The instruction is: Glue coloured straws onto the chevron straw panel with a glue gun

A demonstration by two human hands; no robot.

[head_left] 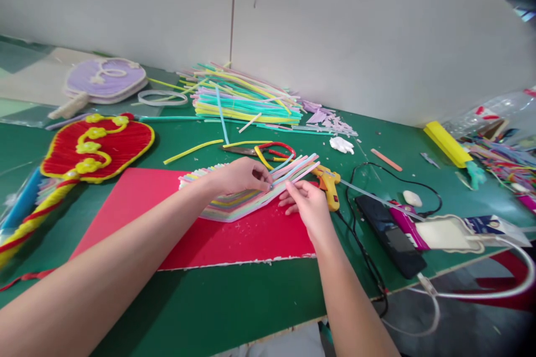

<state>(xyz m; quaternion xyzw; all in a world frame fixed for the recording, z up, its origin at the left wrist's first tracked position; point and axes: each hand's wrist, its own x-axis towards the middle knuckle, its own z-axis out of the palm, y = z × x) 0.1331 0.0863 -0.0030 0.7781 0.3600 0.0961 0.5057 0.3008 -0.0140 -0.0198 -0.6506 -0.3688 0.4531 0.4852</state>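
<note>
A fan-like piece of pastel pipe cleaners (234,209), bent side by side in pink, yellow, blue and white, lies on a red sheet (251,242). My left hand (247,177) reaches over it, thumb and fingertips pinched at its right part, near a small dark spot. Close by on the right, my right hand (305,201) pinches the pipe cleaner strands between thumb and index finger, its other fingers curled beneath. Just behind the hands are red-handled scissors (276,152) and a yellow glue gun (329,185).
A bundle of pipe cleaners (247,103) lies at the back. Red (104,148) and lilac (104,79) fans are at left. On the right are a black phone (391,234), cables, a yellow-handled item (448,144) and a plastic bottle (494,114). The green table's edge is nearest me.
</note>
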